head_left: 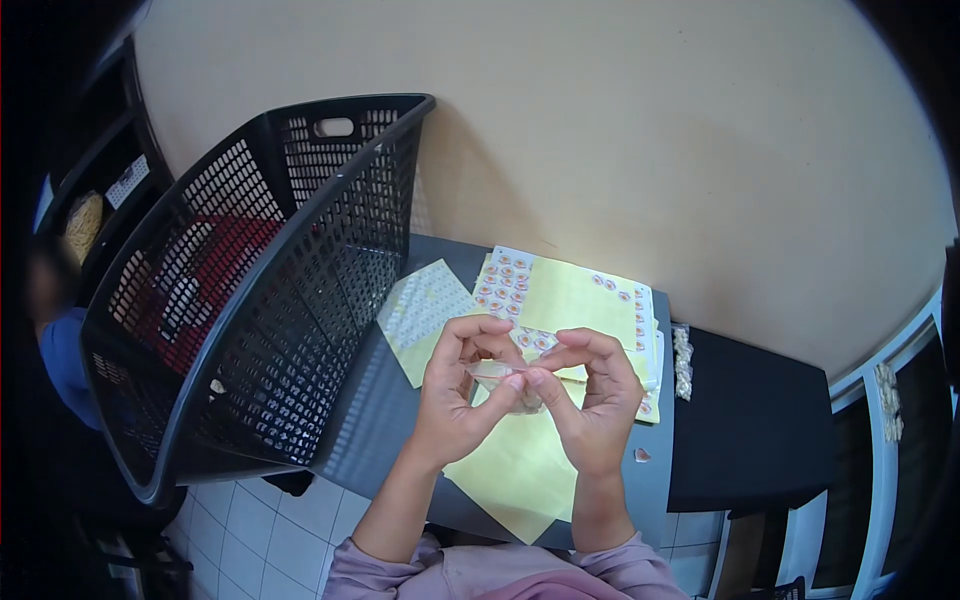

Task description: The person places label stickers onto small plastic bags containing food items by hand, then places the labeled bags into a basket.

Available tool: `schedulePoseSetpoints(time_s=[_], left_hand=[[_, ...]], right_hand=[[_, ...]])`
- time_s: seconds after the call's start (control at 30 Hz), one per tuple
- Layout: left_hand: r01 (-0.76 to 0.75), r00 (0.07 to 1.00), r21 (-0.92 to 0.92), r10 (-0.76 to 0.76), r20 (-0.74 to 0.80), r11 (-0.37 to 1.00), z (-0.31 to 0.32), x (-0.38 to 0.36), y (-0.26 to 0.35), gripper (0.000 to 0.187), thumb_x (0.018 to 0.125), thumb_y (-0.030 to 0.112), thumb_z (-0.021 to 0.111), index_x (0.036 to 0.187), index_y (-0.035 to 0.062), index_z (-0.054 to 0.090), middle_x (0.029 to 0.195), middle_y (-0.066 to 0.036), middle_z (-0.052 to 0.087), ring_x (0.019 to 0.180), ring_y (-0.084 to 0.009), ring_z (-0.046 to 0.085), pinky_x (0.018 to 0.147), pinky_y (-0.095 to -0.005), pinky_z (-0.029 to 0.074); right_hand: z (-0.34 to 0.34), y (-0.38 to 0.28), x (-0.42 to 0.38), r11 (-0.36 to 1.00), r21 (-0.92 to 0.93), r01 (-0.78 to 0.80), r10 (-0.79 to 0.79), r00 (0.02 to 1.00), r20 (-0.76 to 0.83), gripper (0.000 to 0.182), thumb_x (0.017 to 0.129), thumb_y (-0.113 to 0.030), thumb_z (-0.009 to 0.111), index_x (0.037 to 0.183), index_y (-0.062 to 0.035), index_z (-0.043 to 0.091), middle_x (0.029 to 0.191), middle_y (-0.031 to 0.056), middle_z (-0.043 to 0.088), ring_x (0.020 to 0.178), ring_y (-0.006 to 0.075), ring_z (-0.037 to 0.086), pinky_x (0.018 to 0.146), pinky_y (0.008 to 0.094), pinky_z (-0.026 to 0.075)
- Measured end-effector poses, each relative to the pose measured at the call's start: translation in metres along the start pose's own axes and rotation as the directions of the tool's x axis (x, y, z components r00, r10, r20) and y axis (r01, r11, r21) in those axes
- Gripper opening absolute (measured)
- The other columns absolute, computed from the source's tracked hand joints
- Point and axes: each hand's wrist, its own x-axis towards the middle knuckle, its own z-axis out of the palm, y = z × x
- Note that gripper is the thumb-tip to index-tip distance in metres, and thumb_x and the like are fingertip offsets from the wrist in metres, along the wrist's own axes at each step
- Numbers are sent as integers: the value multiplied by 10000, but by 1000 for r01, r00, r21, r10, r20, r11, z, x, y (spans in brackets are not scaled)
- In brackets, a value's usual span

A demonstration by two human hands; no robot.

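A small clear plastic bag (488, 371) with a reddish line along its top edge is pinched between both my hands, above the grey table (375, 425). My left hand (450, 395) grips its left side with thumb and fingers. On the other side, my right hand (600, 400) holds the top edge, its thumb close to the left thumb. Something pale shows inside the bag, but I cannot make it out. Under my hands lies yellow paper (515, 485). Behind them are stacked sheets of round orange-and-white stickers (500, 285), partly covered by yellow paper.
A large black plastic basket (345, 185) stands at the left, with something red inside. Near it lies a yellow sheet with pale stickers (430, 310). A packet of pale pieces (683, 365) rests by the black surface (750, 420). A person in a blue sleeve (70, 365) is at far left.
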Motion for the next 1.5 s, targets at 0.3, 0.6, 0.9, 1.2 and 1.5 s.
schedulePoseSetpoints(time_s=[0.3,0.6,0.9,1.2,1.5], left_hand=[[171,959,330,-233,159,929,-29,12,16,467,692,1,629,1117,12,434,738,-23,569,739,-84,526,748,-256,385],[129,935,455,-262,241,881,-29,24,17,533,703,82,666,1183,32,439,680,-27,604,691,-128,594,701,-285,436],[227,878,439,-377,294,870,-31,27,9,611,675,1,593,1243,9,366,700,-29,568,703,-108,573,741,-273,451],[244,872,388,-376,314,889,-31,31,14,604,752,64,615,1267,5,305,704,-48,568,663,-127,549,651,-269,424],[50,954,435,-172,246,899,-19,31,11,626,737,51,590,1285,10,291,716,-28,557,705,-120,544,677,-261,411]], right_hand=[[5,20,-1,997,25,-69,65,991,120,317,701,-29,689,982,-16,542,736,64,648,745,129,613,764,274,440],[-5,30,7,998,-56,-8,19,980,197,312,701,3,669,986,-15,544,727,78,643,705,141,629,718,273,467],[-2,33,8,993,-100,62,-36,970,241,293,713,17,655,984,-12,545,718,90,638,690,158,635,659,266,485],[-2,34,10,999,-11,-43,45,965,259,320,742,-24,647,1031,-3,513,760,100,628,703,152,624,653,269,487],[-5,31,7,982,111,-149,128,976,178,286,761,-47,632,1020,0,522,771,79,606,719,126,577,670,262,458]])
